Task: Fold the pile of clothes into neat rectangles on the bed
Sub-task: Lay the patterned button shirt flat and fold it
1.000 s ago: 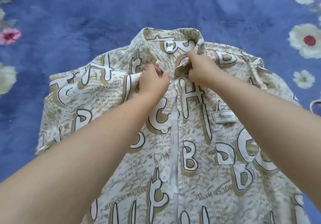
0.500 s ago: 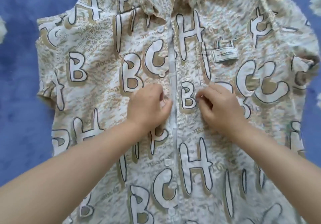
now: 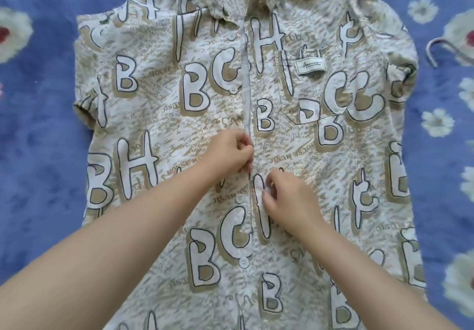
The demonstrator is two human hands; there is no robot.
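Blue floral bedspread (image 3: 46,150) holds shirt (image 3: 159,114); both hands pinch its placket.

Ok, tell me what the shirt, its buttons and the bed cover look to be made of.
Shirt: thin woven cloth, probably cotton, matte, finely crinkled.
Buttons: smooth white discs with slight sheen and sewing holes, likely plastic.
Bed cover: soft plush, maybe fleece; fuzzy, mottled blue nap.

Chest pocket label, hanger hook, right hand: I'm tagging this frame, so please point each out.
chest pocket label (image 3: 309,65), head view, middle of the white patch.
hanger hook (image 3: 440,47), head view, curved top.
right hand (image 3: 287,196), head view, back of the hand.
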